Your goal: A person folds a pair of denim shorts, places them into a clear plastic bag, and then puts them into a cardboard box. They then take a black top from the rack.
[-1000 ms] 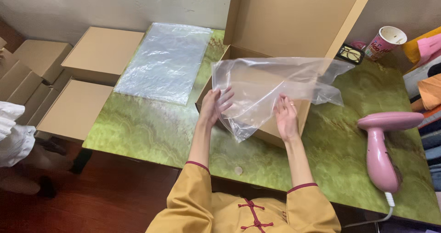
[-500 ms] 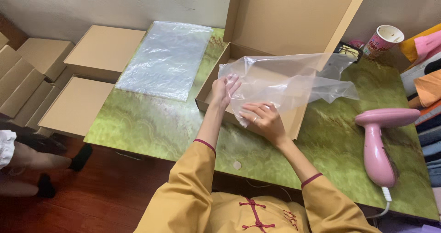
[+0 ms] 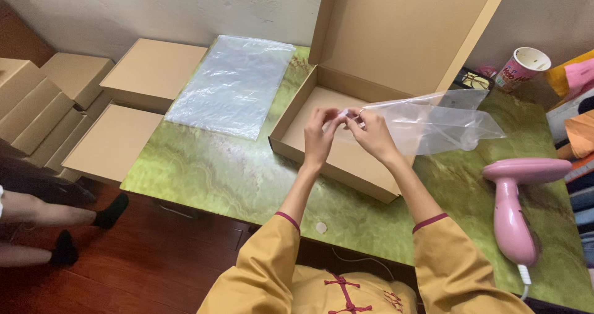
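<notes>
Head view, looking down. Your left hand and right hand meet above the open cardboard box, fingertips almost touching, and both pinch the near-left corner of a clear plastic bag. Each grip is narrow, closed on the film at that corner; the rest of the bag trails away from your right hand toward the right, held up off the desk and reaching past the box's right edge. The box sits on the green marbled desk with its lid standing upright behind it. A flat stack of clear plastic sheets lies on the desk to the left of the box, well apart from your hands. A pink handheld steamer lies on the desk to the right, near your right forearm. A paper cup stands at the far right. Closed cardboard boxes sit beside the desk's left edge.
</notes>
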